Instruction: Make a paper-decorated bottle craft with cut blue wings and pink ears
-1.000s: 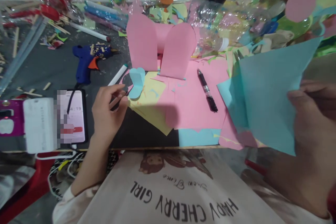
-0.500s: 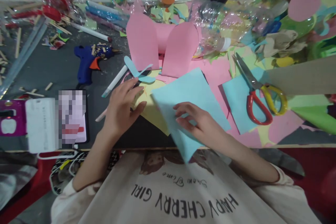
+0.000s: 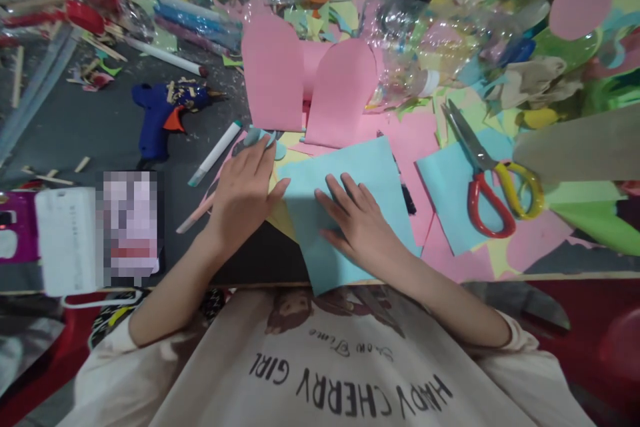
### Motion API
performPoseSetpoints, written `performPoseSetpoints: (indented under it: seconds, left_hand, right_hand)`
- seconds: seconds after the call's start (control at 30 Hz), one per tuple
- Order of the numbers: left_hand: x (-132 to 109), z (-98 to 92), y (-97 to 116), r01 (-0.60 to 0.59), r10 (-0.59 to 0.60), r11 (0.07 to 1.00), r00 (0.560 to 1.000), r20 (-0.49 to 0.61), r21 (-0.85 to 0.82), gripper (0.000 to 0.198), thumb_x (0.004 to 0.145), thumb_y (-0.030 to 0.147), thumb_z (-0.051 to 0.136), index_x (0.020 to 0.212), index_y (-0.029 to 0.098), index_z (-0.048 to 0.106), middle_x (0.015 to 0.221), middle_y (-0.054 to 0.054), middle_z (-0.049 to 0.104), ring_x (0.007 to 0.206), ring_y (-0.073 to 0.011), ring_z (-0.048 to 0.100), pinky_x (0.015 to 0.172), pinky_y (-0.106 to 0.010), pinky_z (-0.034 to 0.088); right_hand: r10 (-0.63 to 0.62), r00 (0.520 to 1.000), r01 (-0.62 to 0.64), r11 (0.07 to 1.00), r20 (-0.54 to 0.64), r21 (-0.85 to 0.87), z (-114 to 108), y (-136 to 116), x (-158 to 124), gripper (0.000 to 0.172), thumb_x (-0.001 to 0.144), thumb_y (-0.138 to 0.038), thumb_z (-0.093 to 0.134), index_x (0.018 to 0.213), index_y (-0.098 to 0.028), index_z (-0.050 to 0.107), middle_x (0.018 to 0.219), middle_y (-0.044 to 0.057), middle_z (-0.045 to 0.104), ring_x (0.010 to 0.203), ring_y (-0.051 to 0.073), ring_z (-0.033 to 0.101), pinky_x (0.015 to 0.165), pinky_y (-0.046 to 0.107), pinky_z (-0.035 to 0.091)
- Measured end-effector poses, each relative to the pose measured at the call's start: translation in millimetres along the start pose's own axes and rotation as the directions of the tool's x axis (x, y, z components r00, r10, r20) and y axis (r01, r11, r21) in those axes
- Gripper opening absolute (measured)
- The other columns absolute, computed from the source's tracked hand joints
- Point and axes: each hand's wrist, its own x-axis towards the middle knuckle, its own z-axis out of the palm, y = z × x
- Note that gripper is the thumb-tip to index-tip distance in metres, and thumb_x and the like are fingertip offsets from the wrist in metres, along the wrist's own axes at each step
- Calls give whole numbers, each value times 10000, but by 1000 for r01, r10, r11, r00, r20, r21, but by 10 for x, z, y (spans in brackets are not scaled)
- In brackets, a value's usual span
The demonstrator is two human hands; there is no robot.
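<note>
A light-blue sheet of paper [image 3: 305, 227] lies in front of me, one corner jutting over the table edge. My right hand [image 3: 357, 220] rests on it with fingers spread. My left hand [image 3: 245, 190] is left of the sheet, its fingers stretched over a small blue paper cut-out [image 3: 280, 149] that they partly cover. Under these lies yellow paper [image 3: 283, 220]. Just beyond stand two rounded pink paper shapes [image 3: 275, 80] with a pink roll between them. Left of my left hand are a white marker [image 3: 216, 153] and a pale pink marker [image 3: 195, 215].
Red-and-yellow scissors [image 3: 483, 160] lie on another blue sheet [image 3: 450, 193] at right. A blue glue gun [image 3: 155, 120], a phone [image 3: 133, 223] and a white box-shaped device [image 3: 70, 240] are at left. Plastic bottles and paper scraps crowd the back.
The blue sheet has turned and shifted left, and my right hand has flattened out on it. My left hand has moved slightly right and forward, over the small blue cut-out.
</note>
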Motion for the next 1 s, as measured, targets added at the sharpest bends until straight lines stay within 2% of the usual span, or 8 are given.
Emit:
performPoseSetpoints:
  seconds: [0.13,0.3,0.4,0.47,0.57,0.67,0.8,1.0]
  left_hand:
    - [29,9,-60,-11,8,998,999,-53,-56,414,958,352,443,1303,142,536,1439,-173,518,1316,-325,510,1081,-493,428]
    - [-30,-147,-132,-26,-3,991,976,-220,-129,171,912,220,451,990,207,603,1340,-132,582,1251,-279,561,1000,-459,495]
    - [-105,-278,-81,-20,-35,984,953,-302,-179,115,907,171,476,934,222,575,1245,-110,621,1160,-242,601,962,-421,516]
    - [-165,-317,32,-120,45,970,943,-329,-211,124,899,137,497,952,218,573,1121,-84,664,1046,-203,641,913,-372,534]
    - [-274,-240,289,-269,237,929,960,-150,-253,184,925,143,496,1079,189,588,1055,-68,716,1000,-172,668,899,-312,538]
    - [-399,-51,531,-392,402,907,915,39,-152,408,977,358,467,1326,157,531,1356,-142,612,1246,-250,587,1026,-393,486]
    - [-522,115,627,-398,399,917,903,161,-35,603,975,482,429,1497,185,377,1536,-133,430,1396,-271,452,1133,-433,383]
    - [-589,40,475,-444,434,896,870,235,-8,596,983,493,401,1506,209,364,1564,-102,393,1408,-258,435,1142,-419,364]
  right_hand:
    - [85,991,-84,996,-103,11,73,-99,31,488,979,-339,450,1437,-173,475,1568,154,388,1469,366,314,1125,611,356]
    - [93,973,-68,990,-213,122,62,-77,-37,475,989,-342,419,1433,-175,444,1536,166,424,1495,347,257,1120,589,383]
    - [95,960,-54,986,-264,159,-25,20,-119,463,989,-378,419,1415,-197,428,1515,168,443,1482,337,290,1103,588,410]
    - [110,945,-59,983,-308,172,-87,99,-170,451,984,-404,433,1399,-226,428,1489,164,469,1462,327,335,1102,592,412]
    - [130,930,-65,979,-344,194,-126,183,-227,423,984,-401,446,1378,-246,434,1447,161,510,1413,308,421,1095,573,431]
    - [138,941,-69,972,-309,224,-70,204,-255,418,992,-390,425,1388,-257,422,1444,155,515,1396,298,448,1079,559,455]
    - [130,965,-84,977,-229,198,27,262,-281,445,991,-400,418,1412,-258,410,1491,150,477,1435,320,392,1098,591,423]
    - [249,944,-218,963,-218,157,-142,576,-304,535,974,-422,447,1470,-237,369,1546,165,399,1468,338,326,1167,623,303]
